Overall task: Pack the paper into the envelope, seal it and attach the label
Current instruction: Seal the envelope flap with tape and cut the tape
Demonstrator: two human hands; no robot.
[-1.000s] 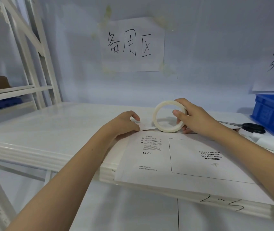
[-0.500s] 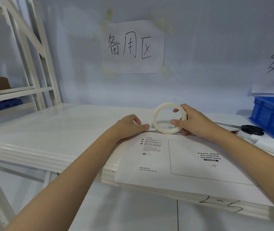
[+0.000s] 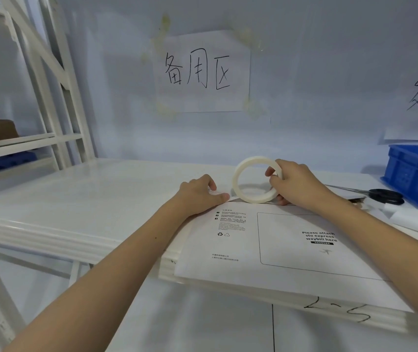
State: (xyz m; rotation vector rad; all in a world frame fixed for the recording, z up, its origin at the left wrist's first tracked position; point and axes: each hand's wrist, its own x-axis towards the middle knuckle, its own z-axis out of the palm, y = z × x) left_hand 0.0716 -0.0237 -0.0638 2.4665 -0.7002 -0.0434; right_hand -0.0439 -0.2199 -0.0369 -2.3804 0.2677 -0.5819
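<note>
Where the white table (image 3: 80,199) meets the wall: envelope (image 3: 292,250), left hand (image 3: 197,194) flat, right hand's (image 3: 297,181) grip around tape roll (image 3: 256,179).

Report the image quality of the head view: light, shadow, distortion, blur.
Head view: even, soft, bluish light; a faint shadow shows inside the tape roll; wide-angle bending curves the shelf edge and rack; the envelope print is sharp, hands unblurred.

White envelope (image 3: 292,245) with black print, cream tape roll (image 3: 253,179), blue crate (image 3: 416,179), black-handled scissors (image 3: 386,195).
</note>
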